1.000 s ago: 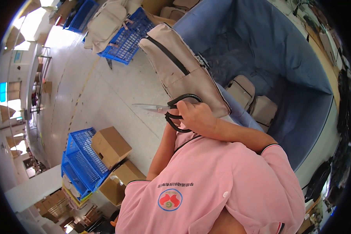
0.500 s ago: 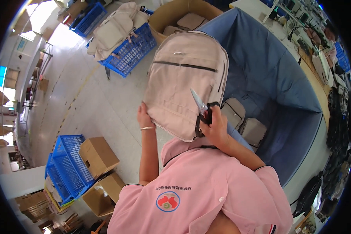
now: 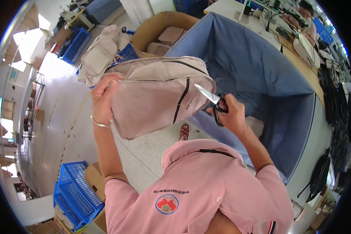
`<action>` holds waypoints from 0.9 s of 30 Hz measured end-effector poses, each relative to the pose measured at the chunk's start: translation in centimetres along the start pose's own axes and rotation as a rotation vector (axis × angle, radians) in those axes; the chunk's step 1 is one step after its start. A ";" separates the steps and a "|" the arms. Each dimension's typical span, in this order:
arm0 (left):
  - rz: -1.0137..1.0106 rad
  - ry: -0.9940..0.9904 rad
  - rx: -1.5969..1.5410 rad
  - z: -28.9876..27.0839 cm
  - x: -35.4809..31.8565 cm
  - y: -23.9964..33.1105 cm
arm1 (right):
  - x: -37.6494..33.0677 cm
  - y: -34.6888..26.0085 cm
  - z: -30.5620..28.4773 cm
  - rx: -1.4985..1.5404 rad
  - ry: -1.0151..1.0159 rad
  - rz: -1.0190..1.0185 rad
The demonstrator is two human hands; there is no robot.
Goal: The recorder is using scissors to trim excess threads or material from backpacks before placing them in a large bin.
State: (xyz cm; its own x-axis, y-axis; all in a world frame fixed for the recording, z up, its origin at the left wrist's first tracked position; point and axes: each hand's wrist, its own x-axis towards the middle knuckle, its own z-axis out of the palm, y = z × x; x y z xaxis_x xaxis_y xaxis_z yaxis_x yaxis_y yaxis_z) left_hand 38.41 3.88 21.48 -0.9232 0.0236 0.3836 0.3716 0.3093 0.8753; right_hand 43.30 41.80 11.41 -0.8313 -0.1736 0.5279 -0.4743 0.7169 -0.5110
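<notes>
A beige backpack (image 3: 148, 101) with dark zips hangs in front of me, tipped on its side. My left hand (image 3: 105, 93) is closed on its left end, thumb on the near side and some fingers hidden. In my right hand (image 3: 234, 113) is a pair of scissors (image 3: 208, 94) with black handles. Their silver blades point up and left, by the backpack's right end; I cannot tell whether the tips touch the fabric.
A large blue fabric-lined bin (image 3: 257, 62) with a beige bag inside stands at the right. Beyond are a round cardboard container (image 3: 152, 29) and a heap of beige bags (image 3: 101, 50). Blue crates (image 3: 76, 187) stand lower left. A person (image 3: 306, 23) sits at the workbench, far right.
The backpack has turned from upright onto its side, now showing a side with zips. My left hand has risen to the left. My right hand has shifted right with the scissors.
</notes>
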 end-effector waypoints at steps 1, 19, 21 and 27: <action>-0.008 -0.022 -0.017 -0.5 1.0 0.5 | 1.2 -0.1 -0.8 -0.005 0.009 0.007; -0.192 -0.564 -0.351 5.0 9.2 -3.1 | 5.1 1.9 -4.2 -0.227 -0.186 -0.209; -0.199 -0.580 -0.373 5.5 9.7 -3.4 | 5.2 2.1 -4.1 -0.224 -0.192 -0.210; -0.236 -0.574 -0.426 6.3 10.2 -4.0 | 5.1 2.3 -4.2 -0.205 -0.213 -0.212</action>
State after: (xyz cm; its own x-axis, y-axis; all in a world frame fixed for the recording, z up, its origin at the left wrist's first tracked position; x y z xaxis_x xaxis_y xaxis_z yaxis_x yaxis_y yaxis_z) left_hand 26.86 8.91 20.07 -0.8457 0.5303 0.0603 0.0559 -0.0242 0.9981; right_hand 39.21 45.36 15.74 -0.7727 -0.4540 0.4437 -0.5924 0.7669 -0.2470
